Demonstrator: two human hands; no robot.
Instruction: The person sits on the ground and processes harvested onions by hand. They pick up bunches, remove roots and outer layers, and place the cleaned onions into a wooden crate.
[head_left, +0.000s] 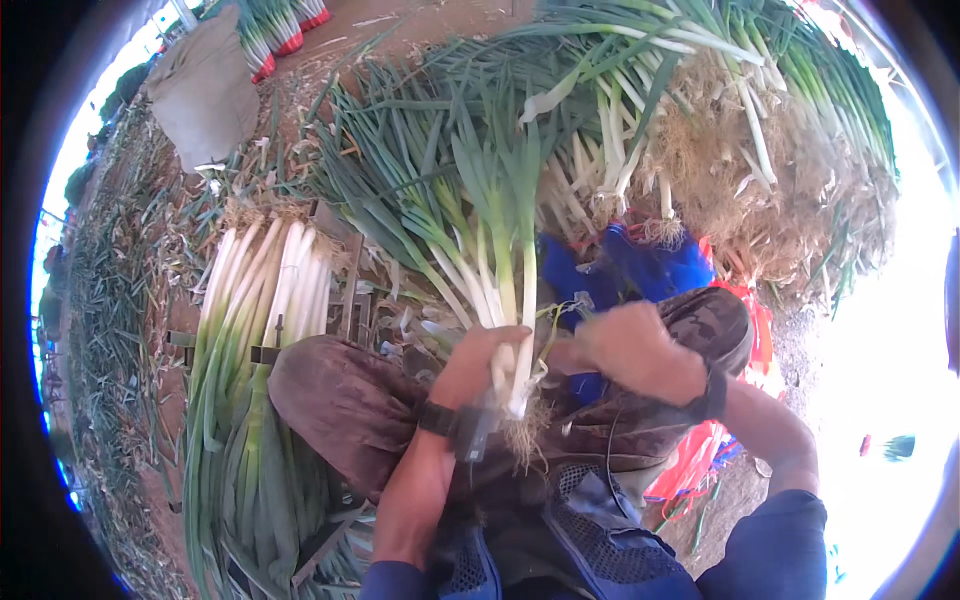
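Observation:
My left hand (476, 358) grips a few long green onions (527, 285) low on their white stalks. Their leaves point away from me, and the roots (527, 435) hang over my lap. Just right of the stalks is my right hand (637, 351), blurred and with its fingers curled. A thin yellowish leaf strip (556, 324) lies close to those fingers; whether they pinch it cannot be made out. By my left knee, a bundle of green onions (259, 300) rests on a metal frame (352, 300), roots facing away.
Beyond my hands lies a big heap of untrimmed green onions (720, 150) with dirty roots. Blue plastic (630, 262) and red plastic (694, 461) surround my right knee (712, 319). Leaf scraps (120, 300) cover the ground at left, near a beige cloth (206, 82). Red-wrapped bundles (274, 30) stand farther off.

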